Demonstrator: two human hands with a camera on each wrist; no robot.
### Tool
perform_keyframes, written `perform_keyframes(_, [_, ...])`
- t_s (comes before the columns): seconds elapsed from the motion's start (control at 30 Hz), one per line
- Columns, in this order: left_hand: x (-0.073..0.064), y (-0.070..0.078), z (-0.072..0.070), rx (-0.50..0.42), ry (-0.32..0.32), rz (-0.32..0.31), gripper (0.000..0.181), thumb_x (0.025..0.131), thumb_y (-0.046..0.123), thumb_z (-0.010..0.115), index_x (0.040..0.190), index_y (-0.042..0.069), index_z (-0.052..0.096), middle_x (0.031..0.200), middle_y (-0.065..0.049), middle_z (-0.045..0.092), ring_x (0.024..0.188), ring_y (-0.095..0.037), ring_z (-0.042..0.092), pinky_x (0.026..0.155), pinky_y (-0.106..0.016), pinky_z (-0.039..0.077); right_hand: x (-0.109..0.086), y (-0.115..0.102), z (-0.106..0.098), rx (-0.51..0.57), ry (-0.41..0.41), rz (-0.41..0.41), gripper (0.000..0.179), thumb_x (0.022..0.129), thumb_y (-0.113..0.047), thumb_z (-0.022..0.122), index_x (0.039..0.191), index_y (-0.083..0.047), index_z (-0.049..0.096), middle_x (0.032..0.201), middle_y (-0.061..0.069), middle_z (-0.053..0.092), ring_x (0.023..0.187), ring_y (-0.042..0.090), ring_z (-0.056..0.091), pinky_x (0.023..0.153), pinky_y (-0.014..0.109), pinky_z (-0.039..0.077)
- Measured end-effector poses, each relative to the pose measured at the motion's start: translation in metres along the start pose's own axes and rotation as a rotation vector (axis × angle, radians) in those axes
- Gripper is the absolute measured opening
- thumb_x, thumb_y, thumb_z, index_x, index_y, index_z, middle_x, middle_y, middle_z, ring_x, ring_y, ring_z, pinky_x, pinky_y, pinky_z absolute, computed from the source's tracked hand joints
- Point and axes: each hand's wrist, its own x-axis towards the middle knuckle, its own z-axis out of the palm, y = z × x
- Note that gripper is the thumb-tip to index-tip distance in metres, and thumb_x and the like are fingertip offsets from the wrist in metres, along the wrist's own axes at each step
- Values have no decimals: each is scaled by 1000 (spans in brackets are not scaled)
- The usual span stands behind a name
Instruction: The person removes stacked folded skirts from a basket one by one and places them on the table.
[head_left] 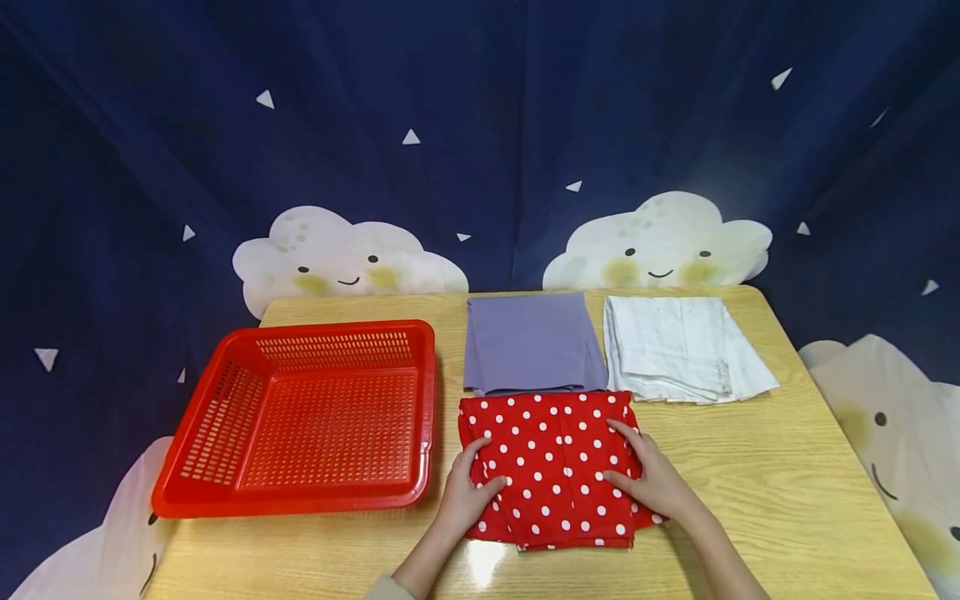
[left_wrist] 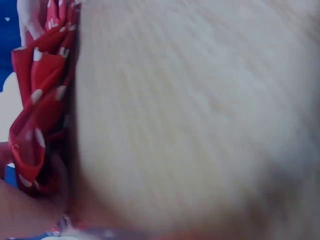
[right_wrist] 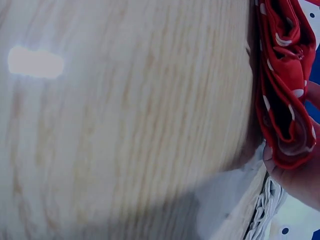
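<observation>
A folded red cloth with white polka dots lies at the near middle of the table. At its left side my left hand grips the edge, with the thumb and a finger on top. The right edge is gripped by my right hand. In the right wrist view the cloth shows several stacked layers, and fingers reach under its edge. In the left wrist view its loose folds hang between thumb and fingers.
On the left stands a red plastic basket with slotted walls. A folded purple cloth lies just behind the red one, beside a folded white cloth. The wooden table meets a dark blue curtain with cloud prints.
</observation>
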Motion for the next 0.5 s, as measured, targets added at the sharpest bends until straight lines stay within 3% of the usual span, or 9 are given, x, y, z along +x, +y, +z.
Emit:
perform_keyframes(0.13, [-6, 13, -4, 160, 27, -6, 59, 74, 12, 72, 128, 10, 48, 104, -17, 42, 95, -31, 47, 77, -43, 44, -1, -5, -6, -26, -25, -3, 74, 75, -22, 74, 138, -14, 36, 120, 20, 45, 107, 35, 47, 74, 42, 53])
perform_keyframes(0.3, [-12, 30, -7, 315, 62, -30, 71, 71, 15, 74, 134, 10, 41, 128, -26, 30, 115, -41, 34, 86, -57, 38, -4, -18, -21, -126, -54, -20, 70, 77, -16, 72, 137, -8, 37, 116, 20, 48, 103, 32, 48, 77, 42, 50])
perform_keyframes(0.4, [-13, 44, -12, 349, 20, -15, 73, 73, 20, 73, 136, 9, 38, 139, -26, 22, 123, -43, 27, 91, -62, 34, -4, -29, -34, -182, -58, -41, 69, 78, -16, 71, 136, -5, 37, 119, 21, 48, 105, 33, 48, 80, 45, 49])
perform_keyframes(0.5, [-13, 63, -21, 368, -43, 56, 72, 75, 23, 71, 137, 8, 36, 142, -24, 23, 126, -41, 26, 93, -62, 32, -2, -43, -52, -214, -47, -90, 67, 79, -15, 70, 136, -4, 37, 125, 23, 45, 111, 37, 45, 86, 52, 45])
